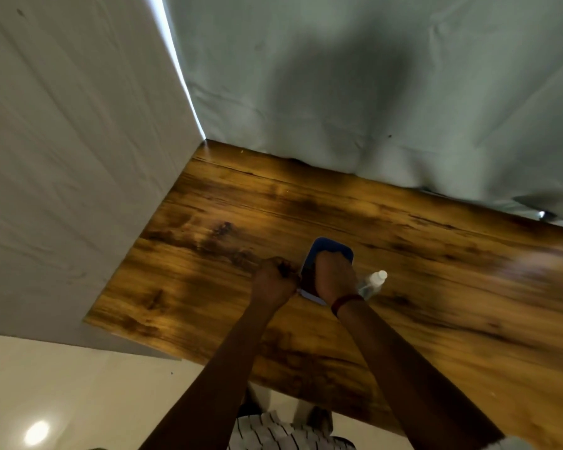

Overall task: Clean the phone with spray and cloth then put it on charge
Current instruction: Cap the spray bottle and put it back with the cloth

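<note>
1. Phone (pixel 332 247) is flat on the bench (pixel 189 287), right under the right grip (pixel 335 277) and just inside of the left grip (pixel 273 280). Only its blue far end and a pale near corner poke out.
2. Right grip lies on top of the phone, palm down, fingers bent over it. My guess is it's wiping or pressing there. Whether a cloth sits under it I can't tell, that part's hidden.
3. Left grip is curled up tight against the phone's side edge and looks to be pinching it. Makes sense to me: that pins the phone so it doesn't skate on the slick wood while the other one works.
4. Bottle (pixel 372 284) sits just outside the right grip, white cap on the far end. Upright or lying down, honestly can't say from this angle. Probably parked that close so another squirt is an easy reach.
5. Count: one phone, one bottle, two grips, one red band (pixel 346 302) on the right wrist. No cloth, charger or cable that I can make out, so charging looks not started yet.
</note>
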